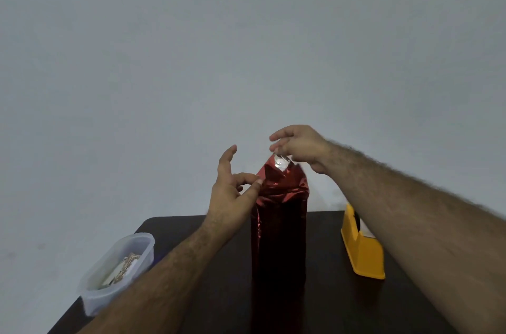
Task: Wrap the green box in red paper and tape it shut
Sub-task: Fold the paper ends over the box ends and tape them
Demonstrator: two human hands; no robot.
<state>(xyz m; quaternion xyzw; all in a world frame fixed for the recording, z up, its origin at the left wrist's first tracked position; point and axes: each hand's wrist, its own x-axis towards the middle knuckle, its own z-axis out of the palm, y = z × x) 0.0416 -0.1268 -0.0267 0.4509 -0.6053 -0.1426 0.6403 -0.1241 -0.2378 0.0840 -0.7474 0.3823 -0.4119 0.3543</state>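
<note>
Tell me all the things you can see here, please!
wrapped box: one, shiny red paper, standing upright mid-table; no green shows.
tape piece: one, clear, at the paper's top point.
tape dispenser: one, yellow, right of the box.
plastic tub: one, clear, left table edge, with something pale inside.
table: one, dark brown.
wall: one, pale grey, behind.
left hand: one, fingers spread, thumb touching the paper's upper left.
right hand: one, pinching the tape at the top.
</note>
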